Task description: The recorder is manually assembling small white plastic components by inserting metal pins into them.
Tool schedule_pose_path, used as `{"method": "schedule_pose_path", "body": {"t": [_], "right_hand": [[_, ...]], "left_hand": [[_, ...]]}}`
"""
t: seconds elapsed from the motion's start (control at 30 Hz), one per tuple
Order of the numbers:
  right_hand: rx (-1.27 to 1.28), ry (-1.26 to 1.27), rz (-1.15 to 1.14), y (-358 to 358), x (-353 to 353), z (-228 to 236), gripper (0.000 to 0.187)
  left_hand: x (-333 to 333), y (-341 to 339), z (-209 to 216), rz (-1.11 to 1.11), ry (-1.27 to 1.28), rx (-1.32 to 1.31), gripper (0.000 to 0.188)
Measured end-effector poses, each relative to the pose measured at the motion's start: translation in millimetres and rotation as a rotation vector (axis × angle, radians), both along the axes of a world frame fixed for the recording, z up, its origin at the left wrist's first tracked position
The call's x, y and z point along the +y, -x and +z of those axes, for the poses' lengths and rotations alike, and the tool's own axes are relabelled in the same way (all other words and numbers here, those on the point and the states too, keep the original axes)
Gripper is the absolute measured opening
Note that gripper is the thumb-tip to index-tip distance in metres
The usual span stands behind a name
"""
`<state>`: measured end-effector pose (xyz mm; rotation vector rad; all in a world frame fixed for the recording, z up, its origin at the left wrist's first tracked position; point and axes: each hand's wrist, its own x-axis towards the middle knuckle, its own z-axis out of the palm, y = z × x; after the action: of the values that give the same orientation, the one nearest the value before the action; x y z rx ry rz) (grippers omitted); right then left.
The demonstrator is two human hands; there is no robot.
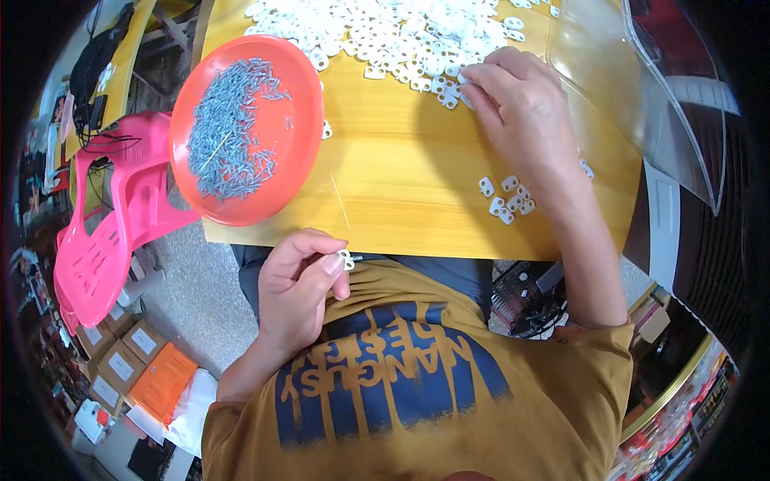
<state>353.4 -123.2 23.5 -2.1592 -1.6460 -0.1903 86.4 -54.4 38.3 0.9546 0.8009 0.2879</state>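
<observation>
Close to my body, below the table's front edge, my left hand [301, 280] pinches a small white plastic piece [346, 258] between thumb and fingers. A grey metal screw [357, 258] sticks out of that piece toward the right. My right hand [525, 108] reaches to the near edge of a heap of white two-holed plastic pieces [401, 40]. Its thumb and forefinger close on one white piece [463, 78] there. On the table's left stands a red-orange plate [301, 172] bearing a pile of grey screws [228, 132].
A small cluster of white pieces [509, 200] lies near the right forearm on the yellow table [385, 192]. Clear plastic sheeting [609, 64] covers the right side. A pink plastic chair [100, 264], cardboard boxes [120, 365] and an orange package [163, 383] stand at left.
</observation>
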Motion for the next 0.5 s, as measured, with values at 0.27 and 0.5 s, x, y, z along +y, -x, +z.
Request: {"method": "schedule_pose_path", "body": {"t": [0.27,0.5], "right_hand": [[1.411,-0.264,-0.141,47.0,-9.7,37.2,0.010],[1.908,-0.317,-0.063,104.9,-23.2,42.7,0.017]], "left_hand": [[9.7,-9.8,14.2,0.055,0.030,-0.114,0.013],[15.2,-23.5,33.4,-0.018,0.032,-0.315,0.013]]}}
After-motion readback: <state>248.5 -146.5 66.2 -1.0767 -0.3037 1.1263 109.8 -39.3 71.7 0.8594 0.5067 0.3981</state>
